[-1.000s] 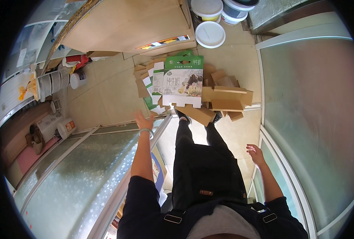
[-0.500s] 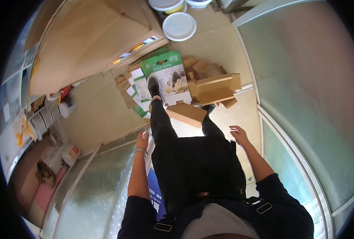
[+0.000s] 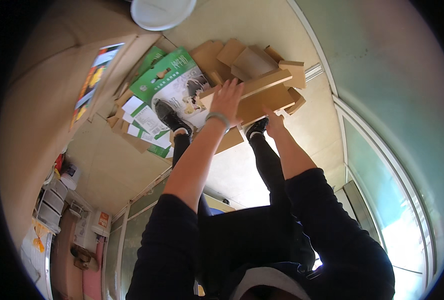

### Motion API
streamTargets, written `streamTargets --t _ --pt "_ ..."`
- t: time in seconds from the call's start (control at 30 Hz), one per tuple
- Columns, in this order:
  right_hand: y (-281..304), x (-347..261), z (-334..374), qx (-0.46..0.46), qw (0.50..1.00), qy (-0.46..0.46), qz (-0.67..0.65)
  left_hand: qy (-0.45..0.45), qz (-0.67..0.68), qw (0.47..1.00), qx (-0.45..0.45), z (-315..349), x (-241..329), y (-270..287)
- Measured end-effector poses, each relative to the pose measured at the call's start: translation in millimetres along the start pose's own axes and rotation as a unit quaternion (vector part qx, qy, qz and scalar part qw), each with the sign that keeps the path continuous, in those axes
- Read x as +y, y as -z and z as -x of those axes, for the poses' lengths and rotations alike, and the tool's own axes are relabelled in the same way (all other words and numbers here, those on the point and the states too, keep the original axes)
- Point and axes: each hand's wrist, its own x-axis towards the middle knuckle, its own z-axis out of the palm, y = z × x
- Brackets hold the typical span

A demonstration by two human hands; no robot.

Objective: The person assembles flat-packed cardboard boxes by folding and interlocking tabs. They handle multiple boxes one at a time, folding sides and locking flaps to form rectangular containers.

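I am bent over a pile of flattened cardboard on the floor. My left hand (image 3: 226,102), with a band at the wrist, stretches its fingers over the near-left end of a partly folded brown cardboard box (image 3: 264,102). Beside the box's near edge is my right hand (image 3: 275,123), its index finger extended toward the cardboard and the other fingers partly hidden. Neither hand visibly grips the box. A flattened green-and-white printed carton (image 3: 167,75) lies left of it, under my left shoe (image 3: 168,114). My right shoe (image 3: 256,128) is close to my right hand.
A large brown carton (image 3: 37,75) stands at the left. A white round lid (image 3: 163,11) is at the far edge. Frosted glass panels (image 3: 387,95) rise on the right, along a floor track (image 3: 313,71). Shelving with small containers (image 3: 52,205) is at the lower left.
I have leaned down, and both hands have moved from beside my body forward to the brown cardboard box. The pile appears larger and nearer.
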Motion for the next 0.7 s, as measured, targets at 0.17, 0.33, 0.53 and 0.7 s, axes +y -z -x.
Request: streamTargets --t 0.17,0.33,0.53,0.7 --pt "-10.2 7.8 -52.7 -0.035 0.990 0.127 -0.056 0.145 0.065 0.986 -0.045 -84.7 11.5 -65.9" --pt "52.0 -74.6 -40.4 -0.151 0.929 0.331 0.071 0.191 0.344 0.919 0.033 -38.6 -12.7 -95.4" --pt "-16.2 -196.6 -75.1 -0.077 0.604 0.553 0.569 0.271 0.803 0.530 0.016 -8.4 -12.2 -153.7" --pt "-86.3 -206.1 -127.8 -0.139 0.646 0.469 0.587 0.386 0.724 0.560 0.119 -63.6 5.2 -226.6"
